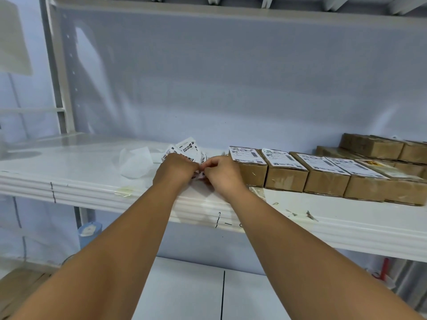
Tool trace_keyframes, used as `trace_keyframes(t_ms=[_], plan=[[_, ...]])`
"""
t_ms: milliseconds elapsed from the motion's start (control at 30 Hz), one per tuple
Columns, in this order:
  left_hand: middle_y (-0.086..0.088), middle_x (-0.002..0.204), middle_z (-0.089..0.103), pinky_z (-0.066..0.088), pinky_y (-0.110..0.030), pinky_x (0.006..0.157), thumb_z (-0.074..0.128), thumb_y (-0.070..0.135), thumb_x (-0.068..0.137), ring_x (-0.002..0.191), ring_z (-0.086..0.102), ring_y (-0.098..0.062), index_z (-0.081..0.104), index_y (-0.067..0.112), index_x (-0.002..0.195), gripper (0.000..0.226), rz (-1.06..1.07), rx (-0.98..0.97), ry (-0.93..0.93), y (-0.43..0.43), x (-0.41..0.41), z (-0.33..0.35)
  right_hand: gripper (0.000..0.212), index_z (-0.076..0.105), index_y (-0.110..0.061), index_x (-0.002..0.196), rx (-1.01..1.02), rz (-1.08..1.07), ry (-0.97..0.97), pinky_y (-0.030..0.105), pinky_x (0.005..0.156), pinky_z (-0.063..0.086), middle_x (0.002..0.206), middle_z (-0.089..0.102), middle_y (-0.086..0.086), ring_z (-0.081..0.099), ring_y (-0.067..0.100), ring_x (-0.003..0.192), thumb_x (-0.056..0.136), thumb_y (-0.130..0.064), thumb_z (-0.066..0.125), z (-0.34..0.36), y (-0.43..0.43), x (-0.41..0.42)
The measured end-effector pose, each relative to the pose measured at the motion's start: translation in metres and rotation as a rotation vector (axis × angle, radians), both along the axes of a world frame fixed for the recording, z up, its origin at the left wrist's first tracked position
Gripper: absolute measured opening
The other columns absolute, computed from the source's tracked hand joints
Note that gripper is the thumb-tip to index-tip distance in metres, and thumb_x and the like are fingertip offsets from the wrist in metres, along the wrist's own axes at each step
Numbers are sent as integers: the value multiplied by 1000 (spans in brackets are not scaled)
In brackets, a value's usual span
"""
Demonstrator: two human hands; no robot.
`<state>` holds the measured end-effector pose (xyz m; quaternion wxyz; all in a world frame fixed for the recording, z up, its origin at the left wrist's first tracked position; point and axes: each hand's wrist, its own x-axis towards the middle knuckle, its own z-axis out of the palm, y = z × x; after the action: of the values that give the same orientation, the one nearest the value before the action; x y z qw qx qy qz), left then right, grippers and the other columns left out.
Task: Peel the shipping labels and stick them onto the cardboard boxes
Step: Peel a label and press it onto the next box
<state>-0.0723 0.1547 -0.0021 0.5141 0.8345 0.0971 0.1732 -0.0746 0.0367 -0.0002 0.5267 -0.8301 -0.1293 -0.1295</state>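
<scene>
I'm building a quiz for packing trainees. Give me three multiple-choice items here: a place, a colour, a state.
1. Where does the row of brown cardboard boxes stand, relative to the left hand and right hand?
A. to their left
B. to their right
C. on the floor
2. What colour is the glossy shelf board?
A. white
B. black
C. red
3. What are both hands doing?
A. resting flat
B. pinching the bunch of white printed shipping labels
C. lifting a box
Answers: 1 B, the row extends beyond the right hand; 2 A, it shows white throughout; 3 B, curled fingers meet on the labels.
</scene>
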Motion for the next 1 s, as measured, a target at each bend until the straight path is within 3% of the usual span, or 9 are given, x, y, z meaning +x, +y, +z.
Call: trace_keyframes(t_ms=[67,167,233,333,467,600,733,867,1000], plan=[[-7,72,65,54,-35,73,57,29,66,79,65,-31,54,19,54,16,-3,-45,-38,-2,-2,0,21,76,-11,84,-25,-22,-13,27,78,52,90,73,5,65,18,86,82,-4,57,-1,0,1],[1,49,50,39,-28,63,48,18,73,69,63,-34,43,17,47,27,60,-104,-125,-2,-8,1,17,77,-6,80,-85,-58,-62,27,75,52,88,74,8,65,17,81,82,-7,60,-3,-1,4],[-1,54,55,36,-28,58,43,13,83,56,64,-23,44,16,61,22,102,-156,-185,-3,-12,2,17,75,-5,75,-99,-64,-57,36,81,55,82,74,12,69,25,81,81,-5,60,-4,0,7],[-4,73,62,36,-24,47,37,16,93,37,57,-6,43,16,81,13,186,-355,-300,-3,-19,4,19,76,-4,79,-166,-94,-73,38,85,54,85,74,12,70,28,83,84,-4,57,-5,3,8],[-12,88,65,49,-17,52,39,16,94,58,69,-11,43,20,83,12,203,-638,-482,2,-27,4,24,76,-6,89,-188,-106,-98,33,89,51,92,74,12,69,27,89,84,-1,53,-3,1,4],[-5,81,65,53,-23,72,46,12,93,76,72,-13,44,22,79,17,162,-571,-644,-4,-38,1,28,72,-9,107,-190,-112,-100,23,94,45,110,70,7,64,22,102,85,-5,55,0,0,-2],[4,80,68,49,-14,75,48,10,93,83,69,-6,43,24,79,20,185,-490,-709,-7,-39,-3,27,75,-5,96,-206,-121,-84,30,89,50,97,73,13,67,27,95,82,2,53,-1,1,-2],[2,82,59,52,-17,77,40,4,97,89,69,-10,37,21,80,24,257,-788,-791,1,-35,0,23,73,2,91,-370,-134,-108,34,87,49,97,71,16,64,30,97,82,2,52,-2,3,3],[9,81,62,50,-19,77,43,10,97,86,67,-1,37,28,79,26,365,-594,-826,-2,-35,-5,21,72,2,91,-390,-183,-104,28,78,48,94,71,15,63,28,95,81,-1,53,-5,4,9]])
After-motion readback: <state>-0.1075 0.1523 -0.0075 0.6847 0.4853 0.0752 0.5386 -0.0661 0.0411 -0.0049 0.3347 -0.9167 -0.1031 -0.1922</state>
